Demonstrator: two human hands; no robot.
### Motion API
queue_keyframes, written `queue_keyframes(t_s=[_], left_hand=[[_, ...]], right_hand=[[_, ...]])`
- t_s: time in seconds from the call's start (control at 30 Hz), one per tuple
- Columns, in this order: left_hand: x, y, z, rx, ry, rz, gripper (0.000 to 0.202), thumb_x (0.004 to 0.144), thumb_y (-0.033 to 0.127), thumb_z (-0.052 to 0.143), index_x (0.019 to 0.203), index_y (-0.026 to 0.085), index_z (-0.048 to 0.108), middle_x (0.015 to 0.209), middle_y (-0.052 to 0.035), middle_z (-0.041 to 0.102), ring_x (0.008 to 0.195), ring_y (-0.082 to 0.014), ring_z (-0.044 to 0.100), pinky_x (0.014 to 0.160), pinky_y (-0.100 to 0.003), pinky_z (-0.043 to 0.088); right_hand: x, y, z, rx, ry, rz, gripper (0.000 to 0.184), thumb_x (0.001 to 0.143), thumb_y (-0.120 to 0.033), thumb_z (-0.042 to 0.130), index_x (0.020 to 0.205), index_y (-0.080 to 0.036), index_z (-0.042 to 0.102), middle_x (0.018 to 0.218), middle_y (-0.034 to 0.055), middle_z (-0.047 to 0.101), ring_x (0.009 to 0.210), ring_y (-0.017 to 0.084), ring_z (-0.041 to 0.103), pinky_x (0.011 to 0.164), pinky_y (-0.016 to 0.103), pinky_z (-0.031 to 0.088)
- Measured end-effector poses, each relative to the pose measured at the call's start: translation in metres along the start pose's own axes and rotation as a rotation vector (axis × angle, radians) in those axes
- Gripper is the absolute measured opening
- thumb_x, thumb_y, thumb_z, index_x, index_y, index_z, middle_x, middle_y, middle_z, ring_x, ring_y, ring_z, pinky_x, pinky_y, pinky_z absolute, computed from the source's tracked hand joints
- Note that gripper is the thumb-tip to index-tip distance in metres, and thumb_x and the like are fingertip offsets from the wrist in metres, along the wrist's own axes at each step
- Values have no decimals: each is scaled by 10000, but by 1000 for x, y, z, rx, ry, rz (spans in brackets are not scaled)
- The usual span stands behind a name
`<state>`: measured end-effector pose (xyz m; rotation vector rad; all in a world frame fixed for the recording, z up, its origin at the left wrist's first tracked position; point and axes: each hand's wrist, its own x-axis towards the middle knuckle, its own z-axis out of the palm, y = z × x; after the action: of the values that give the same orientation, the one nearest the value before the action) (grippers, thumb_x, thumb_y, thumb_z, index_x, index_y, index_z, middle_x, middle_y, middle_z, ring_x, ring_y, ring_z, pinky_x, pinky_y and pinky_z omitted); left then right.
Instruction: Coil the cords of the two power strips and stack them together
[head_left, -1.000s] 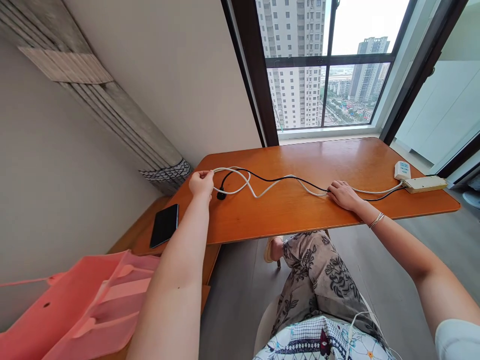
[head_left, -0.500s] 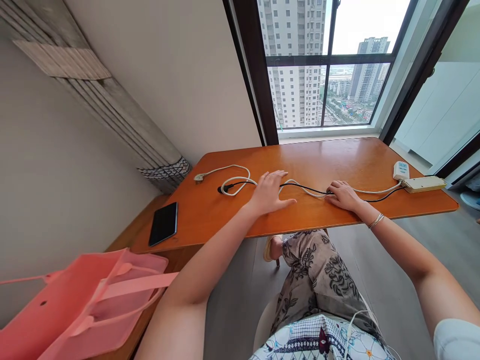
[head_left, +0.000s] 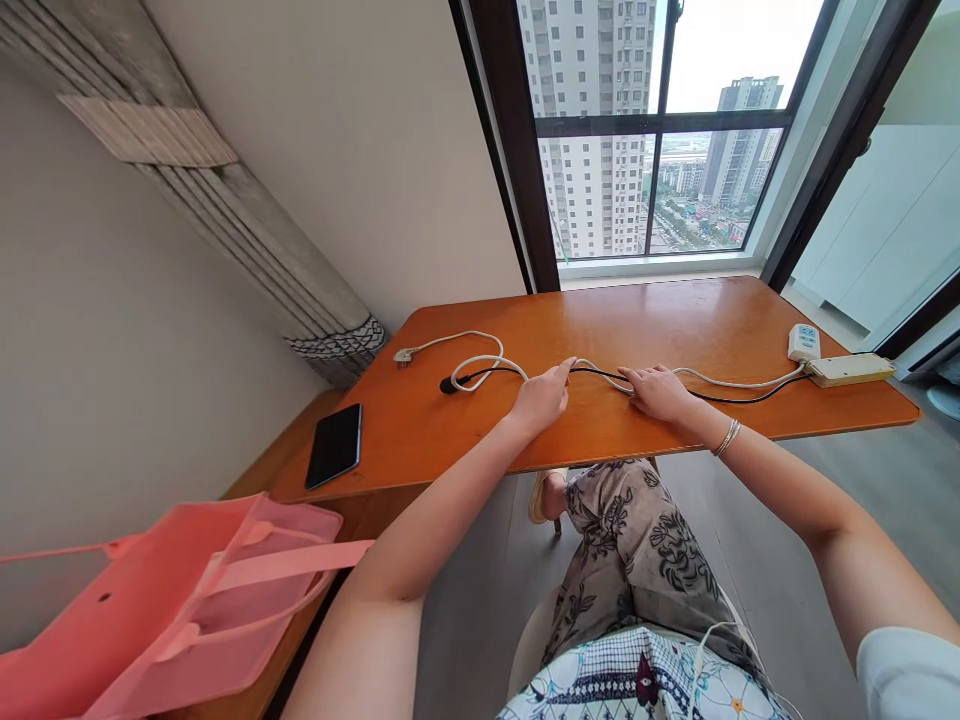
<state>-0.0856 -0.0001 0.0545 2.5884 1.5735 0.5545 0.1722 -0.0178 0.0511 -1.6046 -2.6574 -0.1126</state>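
Note:
A white cable (head_left: 720, 383) and a thin black cable (head_left: 739, 401) run side by side across the wooden table. My left hand (head_left: 544, 397) has its fingers closed around both cables near the middle. A short way to the right, my right hand (head_left: 656, 390) grips the same pair, its fingertips bent over them. Left of my hands, the white cable makes a loose loop and ends in a white plug (head_left: 403, 356). The black cable ends in a black connector (head_left: 450, 385) beside that loop. On the right, the cables lead to a cream-coloured power strip (head_left: 851, 369).
A small white socket block (head_left: 804, 342) sits behind the strip on the table (head_left: 645, 310). The phone-like black device (head_left: 334, 445) lies at the left edge. A pink bag (head_left: 217, 600) stands lower left. A window is behind the table.
My left hand has closed from spread fingers onto the cables. My right hand has slid left along them, closer to the left one.

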Motion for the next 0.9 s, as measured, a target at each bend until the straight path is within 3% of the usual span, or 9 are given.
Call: queue_keyframes(t_s=[0.13,0.2,0.27,0.4,0.5,0.6,0.7,0.8,0.9], left_hand=[[1,-4,-1,-181,45,-48,438,913,233,511,1341,185,595,1088,-143,742,983,-286,709,883,-389,516],[2,-5,-1,-322,61,-55,402,912,258,513,1288,174,627,1024,-126,757,909,-270,716,854,-385,528],[2,-6,-3,-455,93,-58,397,907,279,509,1268,171,636,958,-97,765,769,-234,705,782,-368,540],[5,-4,-14,-626,203,-60,408,891,353,538,1250,188,642,946,-67,772,568,-164,630,627,-324,520],[12,-3,-28,-744,297,-56,423,869,419,580,1224,197,646,938,-60,771,527,-137,598,579,-304,495],[23,-5,-40,-854,383,-73,462,838,457,618,1219,195,621,923,-61,765,537,-131,595,591,-308,500],[32,-7,-48,-918,411,-94,472,811,439,640,1210,192,589,901,-61,762,612,-149,644,646,-324,532],[36,-5,-52,-930,355,-66,381,779,389,670,1097,184,623,898,-70,760,855,-210,719,817,-372,555],[38,3,-52,-957,221,-10,294,743,360,701,966,176,652,963,-96,758,1011,-255,710,935,-418,534]], right_hand=[[3,-4,-1,-26,-96,41,328,989,-196,409,1265,-125,573,1226,192,676,1075,302,687,841,366,471],[3,-6,-3,-39,-123,83,315,1003,-182,358,1208,-127,591,1206,194,678,1040,297,699,795,352,476],[2,-9,-7,-26,-120,115,317,1016,-234,363,1219,-139,587,1185,180,696,1026,299,703,781,349,476],[-1,-7,-27,64,-82,109,415,969,-489,515,1259,-201,589,1180,129,726,1029,292,694,777,330,464],[-2,1,-55,154,-44,115,343,962,-509,528,1031,-217,693,1016,92,754,936,255,689,731,299,430],[-3,12,-88,391,102,117,417,991,-505,469,791,-206,681,704,32,664,728,189,626,660,276,378],[-2,22,-121,724,293,125,481,935,-606,530,721,-183,614,559,-33,480,554,117,466,560,254,307],[2,28,-149,1021,441,75,529,889,-667,580,693,-176,548,557,-61,380,508,69,343,503,232,242],[12,27,-176,1220,571,16,524,907,-660,574,695,-188,486,577,-71,316,492,52,302,471,209,215]])
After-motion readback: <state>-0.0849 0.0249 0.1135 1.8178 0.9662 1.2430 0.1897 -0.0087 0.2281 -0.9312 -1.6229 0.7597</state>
